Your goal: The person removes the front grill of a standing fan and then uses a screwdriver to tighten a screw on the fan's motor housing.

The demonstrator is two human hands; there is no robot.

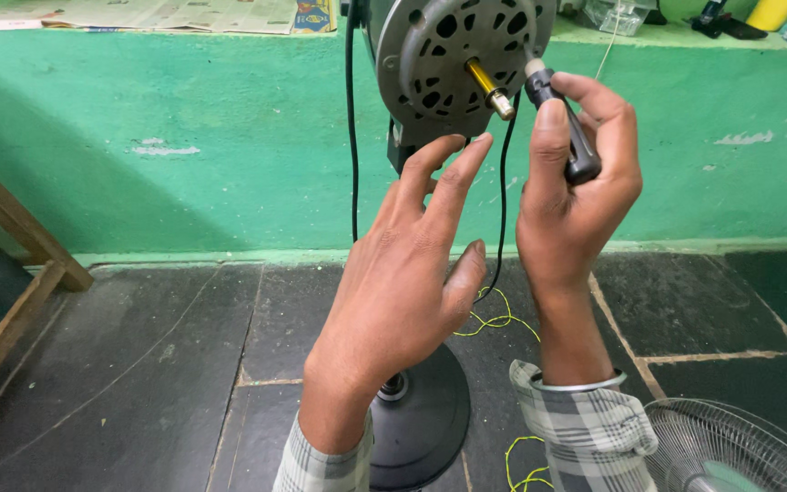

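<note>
Two bare hands are raised in front of a grey round metal fan motor housing [453, 59] mounted on a dark stand. Right hand [576, 196]: fingers closed around a black-handled screwdriver [562, 123], thumb laid along the handle, the tool's pale tip end pointing up toward the housing face, just beside the brass-coloured motor shaft [489, 88] that sticks out from the centre. Left hand [407, 273]: open, fingers spread and extended upward, holding nothing; fingertips reach the lower edge of the housing, contact cannot be told.

A black cable [353, 137] hangs down left of the housing; a second black cable runs down between the hands. A thin yellow wire [494, 321] lies curled on the dark stone floor [138, 364]. The round black fan base [425, 419] stands on the floor below the left wrist. A wire fan guard [730, 446] lies at lower right. A green painted wall [184, 137] stands behind. A wooden frame [11, 273] is at far left.
</note>
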